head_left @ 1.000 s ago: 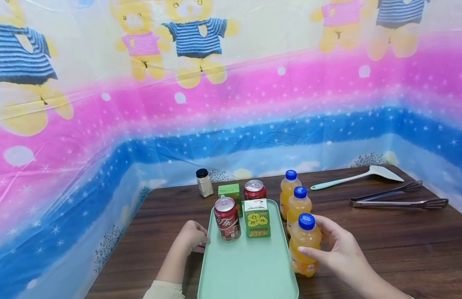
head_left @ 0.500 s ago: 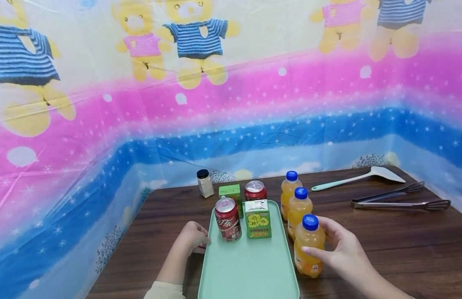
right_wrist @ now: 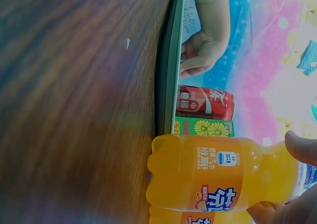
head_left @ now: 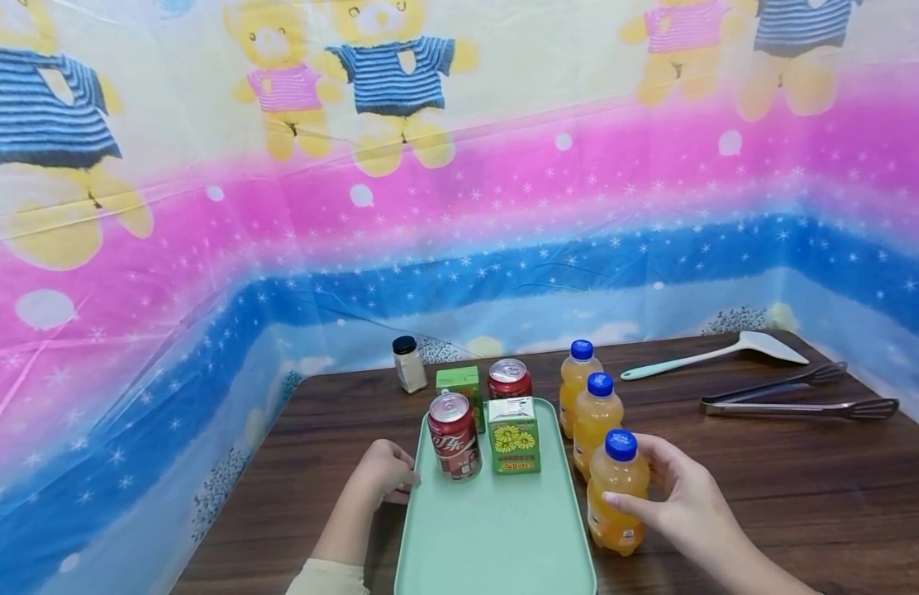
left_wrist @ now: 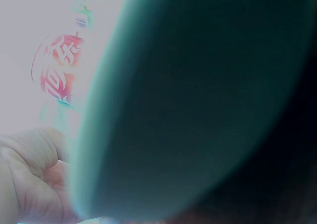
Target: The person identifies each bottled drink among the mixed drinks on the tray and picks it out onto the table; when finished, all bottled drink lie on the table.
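My right hand (head_left: 678, 496) holds the nearest orange soda bottle (head_left: 619, 500) by its upper part, thumb in front and fingers behind. Upright and blue-capped, the bottle stands just right of the light green tray (head_left: 497, 537); its printed label (right_wrist: 218, 169) faces the right wrist camera. At the tray's left rim, my left hand (head_left: 385, 471) grips the edge, part of its fingers hidden. On the tray stand a red cola can (head_left: 454, 442) and a green drink carton (head_left: 515, 446) with yellow flowers. Behind them are another green carton (head_left: 459, 380) and red can (head_left: 508, 378).
Two more orange soda bottles (head_left: 597, 417) (head_left: 580, 376) line the tray's right side. A black-lidded jar (head_left: 409, 365) stands at the back. On the right of the wooden table (head_left: 802, 487) lie a spatula (head_left: 683, 361) and metal tongs (head_left: 779, 406).
My right hand has moved the nearest bottle slightly right and toward me, away from the tray's rim and the bottle behind it. The left hand stays at the tray.
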The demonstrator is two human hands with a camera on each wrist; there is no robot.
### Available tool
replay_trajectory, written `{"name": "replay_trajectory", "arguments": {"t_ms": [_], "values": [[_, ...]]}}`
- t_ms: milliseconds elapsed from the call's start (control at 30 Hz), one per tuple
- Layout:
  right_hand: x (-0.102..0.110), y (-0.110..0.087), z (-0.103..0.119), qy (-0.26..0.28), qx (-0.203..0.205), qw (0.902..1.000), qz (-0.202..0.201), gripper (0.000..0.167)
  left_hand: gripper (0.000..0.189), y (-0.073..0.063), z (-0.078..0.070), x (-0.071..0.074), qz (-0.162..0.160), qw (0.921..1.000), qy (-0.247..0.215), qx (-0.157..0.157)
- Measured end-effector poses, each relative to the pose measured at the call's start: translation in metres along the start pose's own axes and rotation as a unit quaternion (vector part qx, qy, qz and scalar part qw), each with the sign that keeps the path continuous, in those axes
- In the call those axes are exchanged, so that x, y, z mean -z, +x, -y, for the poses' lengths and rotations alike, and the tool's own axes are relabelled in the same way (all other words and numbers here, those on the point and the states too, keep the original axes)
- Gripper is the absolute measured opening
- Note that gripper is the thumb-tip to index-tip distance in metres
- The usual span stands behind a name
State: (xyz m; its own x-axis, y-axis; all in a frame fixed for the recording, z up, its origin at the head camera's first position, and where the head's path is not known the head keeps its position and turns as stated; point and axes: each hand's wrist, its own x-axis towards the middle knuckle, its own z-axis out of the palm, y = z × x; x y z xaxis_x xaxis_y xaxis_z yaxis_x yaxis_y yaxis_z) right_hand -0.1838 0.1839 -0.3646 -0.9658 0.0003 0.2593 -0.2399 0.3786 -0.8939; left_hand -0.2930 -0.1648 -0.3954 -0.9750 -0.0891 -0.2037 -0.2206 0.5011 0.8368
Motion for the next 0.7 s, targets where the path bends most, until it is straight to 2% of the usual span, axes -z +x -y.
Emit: {"name": "replay_trajectory", "arguments": {"t_ms": [300, 700], "values": [[0.0029, -0.0017, -0.0025, -0.012, 0.011, 0.9999, 0.002, 0.059, 0.013, 0.0008, -0.0002, 0.0001, 0.006, 1.0000, 0.004, -0.002], [0.0038, 0.0014, -0.0008, -0.027, 0.008, 0.9995, 0.011, 0.061, 0.013, 0.0019, -0.0006, 0.0002, 0.001, 1.0000, 0.006, -0.007]]}}
